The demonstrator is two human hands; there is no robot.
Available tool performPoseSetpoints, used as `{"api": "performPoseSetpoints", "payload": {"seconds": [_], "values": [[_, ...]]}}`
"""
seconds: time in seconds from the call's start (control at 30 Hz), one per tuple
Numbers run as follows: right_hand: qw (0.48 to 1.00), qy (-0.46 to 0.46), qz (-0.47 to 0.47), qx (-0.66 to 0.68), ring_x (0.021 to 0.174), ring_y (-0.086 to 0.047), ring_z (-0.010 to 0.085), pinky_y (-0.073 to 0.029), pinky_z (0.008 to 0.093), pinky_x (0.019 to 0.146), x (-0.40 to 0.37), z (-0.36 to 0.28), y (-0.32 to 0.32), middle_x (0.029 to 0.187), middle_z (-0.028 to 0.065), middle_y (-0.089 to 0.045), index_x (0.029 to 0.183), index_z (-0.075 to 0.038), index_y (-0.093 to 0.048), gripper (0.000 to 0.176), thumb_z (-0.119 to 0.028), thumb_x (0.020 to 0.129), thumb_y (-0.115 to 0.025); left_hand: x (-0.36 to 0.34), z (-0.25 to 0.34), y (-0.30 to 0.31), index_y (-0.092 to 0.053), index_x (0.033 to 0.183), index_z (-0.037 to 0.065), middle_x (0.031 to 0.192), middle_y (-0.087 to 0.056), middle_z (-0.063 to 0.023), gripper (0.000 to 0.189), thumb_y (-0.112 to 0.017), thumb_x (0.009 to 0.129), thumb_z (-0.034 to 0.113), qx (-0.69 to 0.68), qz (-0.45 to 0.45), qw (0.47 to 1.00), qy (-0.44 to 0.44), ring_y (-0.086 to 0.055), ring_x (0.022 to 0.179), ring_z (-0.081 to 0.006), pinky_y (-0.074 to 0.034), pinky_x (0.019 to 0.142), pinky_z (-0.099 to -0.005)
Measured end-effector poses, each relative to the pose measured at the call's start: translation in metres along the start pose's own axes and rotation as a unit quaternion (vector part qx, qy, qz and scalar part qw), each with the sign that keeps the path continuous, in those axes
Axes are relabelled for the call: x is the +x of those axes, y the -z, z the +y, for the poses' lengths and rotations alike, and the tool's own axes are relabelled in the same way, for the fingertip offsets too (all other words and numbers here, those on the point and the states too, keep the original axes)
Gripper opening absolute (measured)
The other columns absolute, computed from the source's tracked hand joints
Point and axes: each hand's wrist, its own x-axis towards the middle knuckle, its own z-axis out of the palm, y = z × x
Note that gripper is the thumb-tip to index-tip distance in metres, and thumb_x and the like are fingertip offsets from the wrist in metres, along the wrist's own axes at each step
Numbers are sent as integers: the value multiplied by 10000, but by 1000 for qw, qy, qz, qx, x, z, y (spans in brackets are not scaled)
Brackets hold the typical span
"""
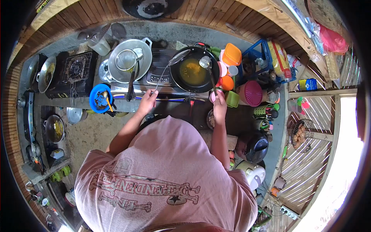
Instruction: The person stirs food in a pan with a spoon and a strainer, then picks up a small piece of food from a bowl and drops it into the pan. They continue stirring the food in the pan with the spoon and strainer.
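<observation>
My left hand [148,101] is closed around the thin wire handle of a skimmer [179,57], whose flat round head is tilted over the left rim of a black wok [175,77]. Yellow food [196,69] lies in oil inside the wok. In my right hand [220,106] is the dark handle of a ladle [205,62]; its shiny metal bowl is above the wok's right half. The wok stands on the right side of a gas stove [157,78].
Left of the wok, a big aluminium pot [145,69] bears a round strainer [126,60]. A blue bowl [92,97] with dark contents and an orange-handled spoon sits near the counter edge. Plastic containers [232,54] crowd the wok's right. A second stove [83,82] stands far left.
</observation>
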Motion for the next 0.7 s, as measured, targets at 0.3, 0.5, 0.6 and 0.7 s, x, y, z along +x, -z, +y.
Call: {"api": "performPoseSetpoints", "payload": {"seconds": [0.3,0.5,0.6,0.7], "values": [[1000,13,0,-13,632,-394,32,-354,206,566,3,10,1,791,-72,-501,1371,-56,-599,356,-143,1033,-525,1,-4,1,-532,1149,17,615,-470,10,393,-562,1030,391,0,4,1000,-5,-459,461,-88,-373,438,-260],[999,-13,0,-32,640,-413,44,-370,219,584,4,8,5,780,-61,-503,1362,-63,-609,354,-141,1026,-530,2,-11,2,-530,1148,14,613,-481,6,386,-559,1031,381,11,6,1000,-6,-460,461,-92,-372,443,-269],[1000,-26,1,-13,642,-417,48,-372,220,588,7,11,9,771,-55,-501,1349,-62,-621,348,-133,1020,-533,3,-13,2,-530,1145,16,616,-486,3,380,-558,1032,377,5,3,1000,-6,-459,461,-92,-371,444,-270],[999,-38,0,-12,639,-419,52,-371,221,589,11,12,12,760,-51,-496,1336,-64,-634,342,-123,1014,-534,3,-14,2,-530,1143,20,616,-478,8,375,-557,1033,378,-6,1,1000,-10,-455,463,-89,-369,442,-265]]}}
